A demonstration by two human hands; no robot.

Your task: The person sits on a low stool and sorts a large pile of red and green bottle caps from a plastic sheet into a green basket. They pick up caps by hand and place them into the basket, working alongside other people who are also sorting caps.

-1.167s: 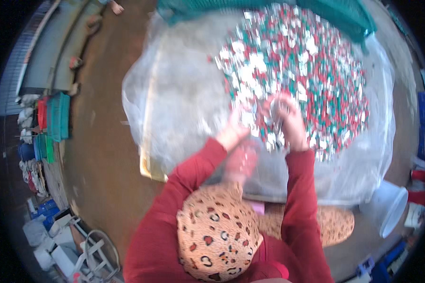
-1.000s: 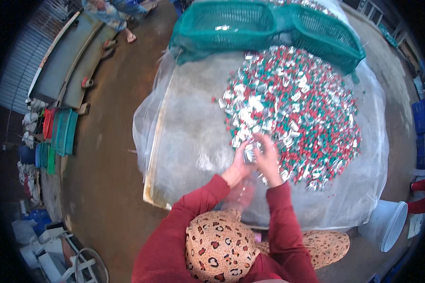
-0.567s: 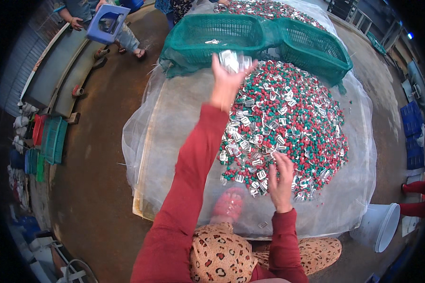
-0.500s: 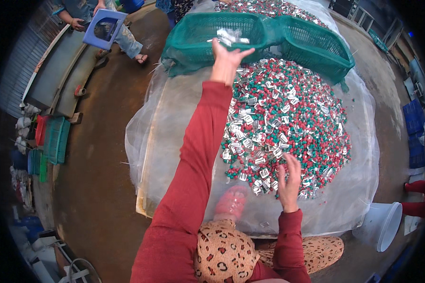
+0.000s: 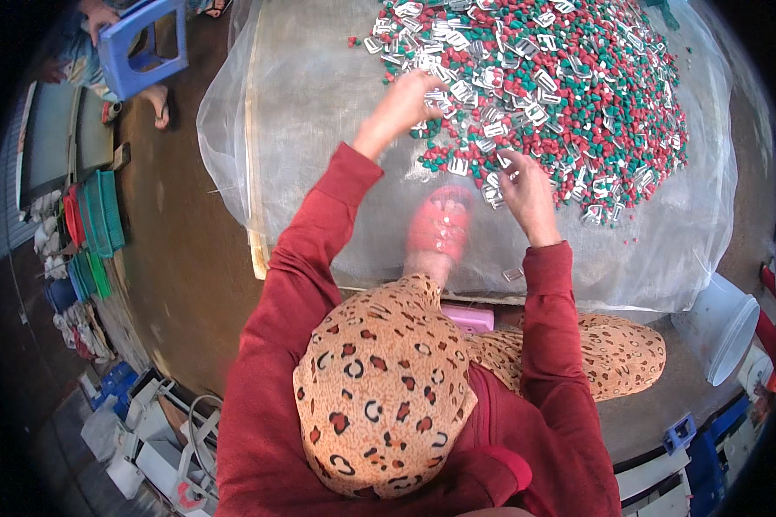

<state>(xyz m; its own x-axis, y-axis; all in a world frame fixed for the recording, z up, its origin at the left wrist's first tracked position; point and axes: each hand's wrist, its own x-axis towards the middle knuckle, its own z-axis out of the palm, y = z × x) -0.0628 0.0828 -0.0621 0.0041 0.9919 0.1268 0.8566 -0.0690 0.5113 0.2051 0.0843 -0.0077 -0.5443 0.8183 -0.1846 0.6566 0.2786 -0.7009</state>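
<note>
A wide pile of small red and green pieces point(image 5: 569, 112) lies on the mesh-covered table, with many flat, slotted, clear-and-white plastic pieces point(image 5: 541, 82) scattered through it. At the pile's left edge, my left hand point(image 5: 403, 105) reaches in with fingers apart and bent, open, with nothing visible in them. My right hand point(image 5: 530, 196) is at the near edge, its fingers curled toward the thumb. A small clear-and-white plastic piece point(image 5: 503, 161) shows at its fingertips, partly hidden by them.
My foot in a pink slipper point(image 5: 440, 226) rests on the mesh sheet point(image 5: 319, 129) near the pile. A white bucket point(image 5: 720, 327) stands at the table's right corner. At upper left a person holds a blue plastic stool point(image 5: 144, 52). Green baskets point(image 5: 103, 211) stand at the left.
My left hand has come back from above the green basket, where white pieces were in the air, to the pile. My right hand's fingers have curled in. The view has tilted down toward me.
</note>
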